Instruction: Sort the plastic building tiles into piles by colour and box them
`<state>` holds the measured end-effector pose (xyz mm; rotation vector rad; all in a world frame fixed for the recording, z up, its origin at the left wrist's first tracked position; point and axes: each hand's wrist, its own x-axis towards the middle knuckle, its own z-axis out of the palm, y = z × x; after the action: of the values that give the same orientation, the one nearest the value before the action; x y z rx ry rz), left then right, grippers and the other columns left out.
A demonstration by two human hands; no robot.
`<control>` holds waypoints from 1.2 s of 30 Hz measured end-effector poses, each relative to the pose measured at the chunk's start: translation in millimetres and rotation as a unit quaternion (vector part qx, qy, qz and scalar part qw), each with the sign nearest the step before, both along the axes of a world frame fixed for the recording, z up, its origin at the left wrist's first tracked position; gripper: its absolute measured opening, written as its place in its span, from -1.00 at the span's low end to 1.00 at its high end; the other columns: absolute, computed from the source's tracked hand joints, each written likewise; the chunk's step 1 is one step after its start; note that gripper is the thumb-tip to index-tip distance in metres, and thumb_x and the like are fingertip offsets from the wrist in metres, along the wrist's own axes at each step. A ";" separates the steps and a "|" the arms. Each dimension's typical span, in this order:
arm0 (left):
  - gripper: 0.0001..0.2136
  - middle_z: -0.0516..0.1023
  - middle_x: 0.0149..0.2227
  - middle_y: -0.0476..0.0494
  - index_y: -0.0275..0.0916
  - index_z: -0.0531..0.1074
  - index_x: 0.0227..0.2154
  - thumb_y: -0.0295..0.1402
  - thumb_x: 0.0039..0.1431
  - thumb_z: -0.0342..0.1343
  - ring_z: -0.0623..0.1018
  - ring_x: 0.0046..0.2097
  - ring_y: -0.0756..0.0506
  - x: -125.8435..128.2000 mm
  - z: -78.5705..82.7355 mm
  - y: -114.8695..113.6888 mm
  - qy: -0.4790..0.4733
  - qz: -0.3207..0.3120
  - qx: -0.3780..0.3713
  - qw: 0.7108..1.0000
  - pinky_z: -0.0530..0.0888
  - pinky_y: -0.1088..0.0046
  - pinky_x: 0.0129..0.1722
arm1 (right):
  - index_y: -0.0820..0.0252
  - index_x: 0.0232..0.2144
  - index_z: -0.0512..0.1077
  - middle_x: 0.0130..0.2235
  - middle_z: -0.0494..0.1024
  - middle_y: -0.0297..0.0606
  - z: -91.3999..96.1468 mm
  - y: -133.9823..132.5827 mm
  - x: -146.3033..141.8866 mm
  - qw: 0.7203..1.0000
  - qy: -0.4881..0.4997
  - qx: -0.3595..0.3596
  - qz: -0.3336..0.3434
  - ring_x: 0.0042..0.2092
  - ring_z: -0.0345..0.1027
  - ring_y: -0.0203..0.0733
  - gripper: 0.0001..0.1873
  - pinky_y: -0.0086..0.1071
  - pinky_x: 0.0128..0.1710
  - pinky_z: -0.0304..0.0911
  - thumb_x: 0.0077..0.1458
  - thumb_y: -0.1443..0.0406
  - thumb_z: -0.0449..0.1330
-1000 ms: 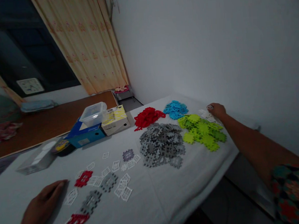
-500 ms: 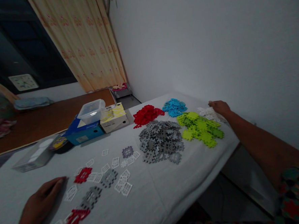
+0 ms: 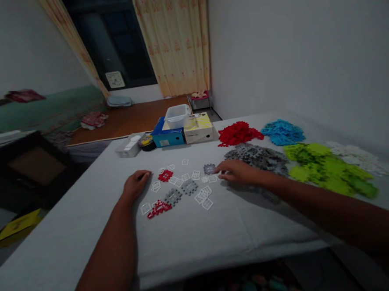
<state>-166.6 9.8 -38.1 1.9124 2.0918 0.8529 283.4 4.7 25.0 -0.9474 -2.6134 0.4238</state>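
My left hand (image 3: 136, 183) rests on its side on the cloth, fingers loosely bent and apart, holding nothing. Beside it lie a red notched square building plate (image 3: 165, 176) and a white lattice piece (image 3: 155, 186). My right hand (image 3: 237, 172) is at the grey-purple notched plate (image 3: 209, 168), thumb and index finger close together. A small white piece shows between those fingertips, blurred. In front of the hands, grey plates (image 3: 173, 197) and a dark red plate (image 3: 159, 208) lie in a slanting row, with white lattice pieces (image 3: 203, 195) around them.
Piles of red (image 3: 238, 133), blue (image 3: 283, 132), grey (image 3: 256, 157), lime green (image 3: 327, 168) and white pieces (image 3: 360, 156) lie on the right. Behind stand a blue box (image 3: 168, 134), a yellow-white box (image 3: 198, 128), a clear tub (image 3: 177, 116) and a white tray (image 3: 128, 147).
My right hand has moved left from the white pile to the grey-purple plate. The camera has turned left. My left hand stays beside the red plate.
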 end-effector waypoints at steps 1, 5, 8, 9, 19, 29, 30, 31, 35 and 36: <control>-0.53 0.65 -0.10 -0.22 -0.23 0.59 -0.22 0.01 0.07 -0.03 0.57 -0.04 -0.23 -0.5 -1.0 0.3 -0.007 -0.004 0.003 1.000 0.44 0.29 0.01 | 0.17 -0.05 0.54 -0.05 0.60 -0.13 -8.0 2.8 -19.3 1.000 -0.019 -0.010 0.010 -0.08 0.48 -0.12 -0.70 -0.28 -0.03 0.30 0.19 0.32 0.16; -0.52 0.65 -0.14 -0.22 -0.25 0.60 -0.24 0.02 0.07 -0.02 0.58 -0.07 -0.23 -1.0 -2.5 1.0 -0.029 -0.019 0.015 0.999 0.45 0.30 -0.01 | 0.24 0.03 0.50 -0.01 0.58 -0.06 -28.0 23.1 -72.7 0.997 -0.080 -0.003 -0.013 0.01 0.41 -0.06 -0.65 -0.28 0.00 0.25 0.20 0.36 0.16; -0.51 0.65 -0.14 -0.22 -0.26 0.60 -0.24 0.03 0.06 -0.01 0.57 -0.07 -0.23 -1.6 -3.6 1.0 -0.041 -0.027 0.018 0.999 0.45 0.31 -0.03 | 0.21 0.07 0.46 0.02 0.55 -0.04 -30.1 34.1 -92.5 0.993 -0.114 0.021 -0.016 0.07 0.35 -0.02 -0.60 -0.28 0.01 0.22 0.17 0.33 0.21; -0.51 0.65 -0.14 -0.23 -0.26 0.61 -0.24 0.03 0.07 -0.01 0.57 -0.07 -0.22 -2.2 -4.4 1.2 -0.047 -0.030 0.020 0.998 0.44 0.31 -0.02 | 0.19 0.07 0.46 0.01 0.55 -0.04 -29.3 36.4 -96.1 0.992 -0.124 0.023 -0.012 0.07 0.35 -0.02 -0.59 -0.28 0.00 0.22 0.15 0.32 0.23; -0.54 0.65 -0.15 -0.25 -0.27 0.60 -0.22 -0.01 0.08 0.02 0.57 -0.11 -0.22 -4.4 -8.3 1.0 -0.075 -0.032 0.018 0.997 0.44 0.30 -0.04 | 0.18 -0.09 0.56 -0.04 0.51 -0.07 -13.5 48.5 -101.7 0.984 -0.175 -0.040 -0.008 -0.10 0.43 -0.12 -0.65 -0.42 -0.14 0.24 0.02 0.31 0.33; -0.52 0.65 -0.15 -0.25 -0.29 0.60 -0.22 0.00 0.08 0.00 0.58 -0.10 -0.22 -3.7 -5.8 1.5 -0.063 -0.031 0.015 0.997 0.44 0.31 -0.04 | 0.19 -0.17 0.54 -0.14 0.61 -0.20 -2.5 43.7 -96.8 0.986 -0.155 -0.053 -0.025 -0.15 0.46 -0.14 -0.68 -0.45 -0.24 0.21 -0.05 0.36 0.35; -0.52 0.64 -0.14 -0.25 -0.29 0.60 -0.22 0.00 0.08 -0.01 0.58 -0.09 -0.22 -3.3 -4.9 1.3 -0.061 -0.032 0.014 0.998 0.44 0.31 -0.04 | 0.20 -0.18 0.54 -0.16 0.61 -0.20 -0.2 43.1 -94.2 0.989 -0.139 -0.049 -0.025 -0.17 0.45 -0.16 -0.71 -0.46 -0.26 0.19 -0.04 0.36 0.34; -0.51 0.64 -0.14 -0.26 -0.29 0.60 -0.22 0.01 0.08 -0.01 0.58 -0.08 -0.22 -2.6 -3.8 0.9 -0.056 -0.033 0.013 0.998 0.44 0.31 -0.04 | 0.21 -0.20 0.54 -0.18 0.61 -0.21 1.9 42.2 -90.4 0.992 -0.116 -0.047 -0.027 -0.20 0.44 -0.19 -0.74 -0.46 -0.28 0.18 -0.03 0.36 0.33; -0.47 0.64 -0.13 -0.27 -0.31 0.60 -0.21 0.04 0.08 -0.04 0.58 -0.07 -0.23 -0.3 0.7 -1.3 -0.036 -0.040 0.009 0.999 0.45 0.31 -0.04 | 0.21 -0.30 0.52 -0.34 0.57 -0.30 4.7 33.7 -59.9 0.997 0.018 -0.062 -0.052 -0.32 0.39 -0.26 -0.85 -0.46 -0.34 0.15 0.01 0.31 0.30; -0.46 0.64 -0.12 -0.27 -0.31 0.60 -0.21 0.05 0.08 -0.04 0.58 -0.07 -0.23 -0.4 1.3 -1.6 -0.034 -0.041 0.009 0.999 0.45 0.31 -0.03 | 0.21 -0.31 0.51 -0.37 0.56 -0.31 3.6 29.7 -48.1 0.995 0.047 -0.070 -0.059 -0.33 0.38 -0.26 -0.86 -0.46 -0.34 0.15 0.02 0.30 0.30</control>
<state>-167.0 8.2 -36.9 1.9361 1.9584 0.9096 235.3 34.4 28.6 -1.0931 -2.4550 0.6121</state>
